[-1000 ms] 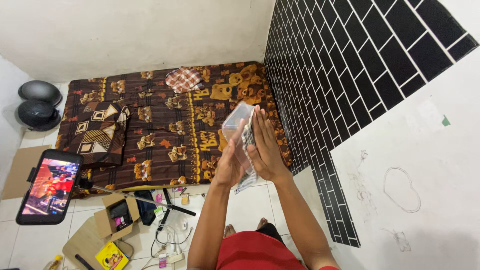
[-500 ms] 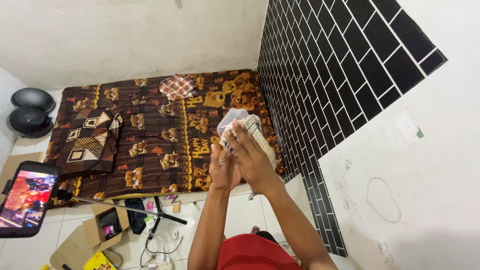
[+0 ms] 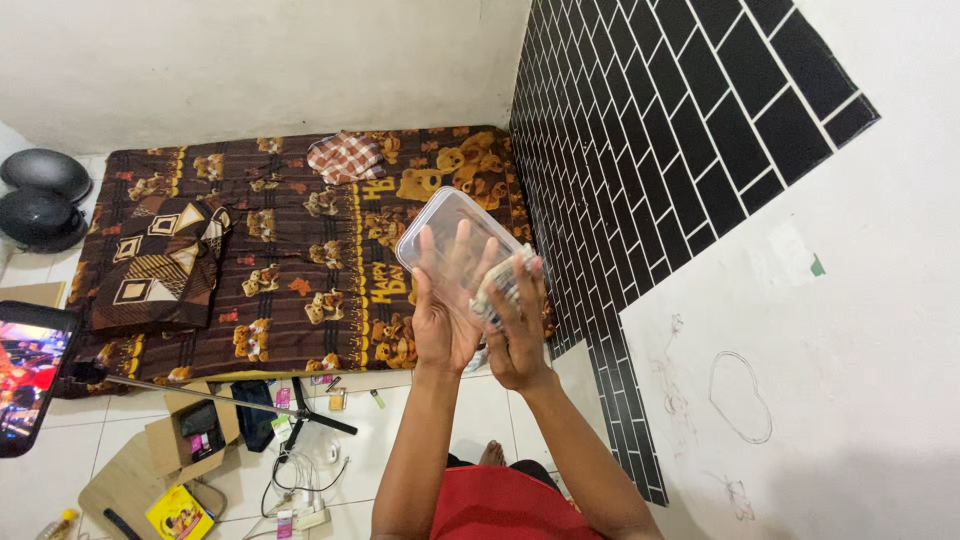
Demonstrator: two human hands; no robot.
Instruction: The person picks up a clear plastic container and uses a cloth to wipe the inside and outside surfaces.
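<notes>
Both hands raised at chest height over a brown patterned mattress cover [image 3: 300, 250], a clear rectangular plastic container [image 3: 450, 240] between them and the view. Left hand [image 3: 445, 315] spread flat, fingers [image 3: 462, 250] straight and fanned, palm pressed against the container's near face, seen through the clear plastic; not curled, more a support than a clamp. Right hand [image 3: 515, 335] just beside it, fingers bent and closed around a crumpled wad of greyish, printed paper-like material [image 3: 500, 285], held against the container's lower right edge; exact nature of the wad too blurred to tell. Container lying up and to the left of the right fingertips, directly beyond the left fingertips, its long axis tilted from lower right to upper left, far corner pointing toward the bedding. Left hand the nearer to the container's middle, right hand touching only near its corner. Beyond the fingertips, a checked red-and-white cloth [image 3: 345, 155] on the mattress, well apart. Right of the right hand, a black brick-pattern wall panel [image 3: 650, 150]. Below the left wrist, on white floor tiles, a black tripod [image 3: 200, 390], an open cardboard box [image 3: 190, 440] and loose cables [image 3: 295, 475]; a lit phone screen [image 3: 30, 385] far to the left.
</notes>
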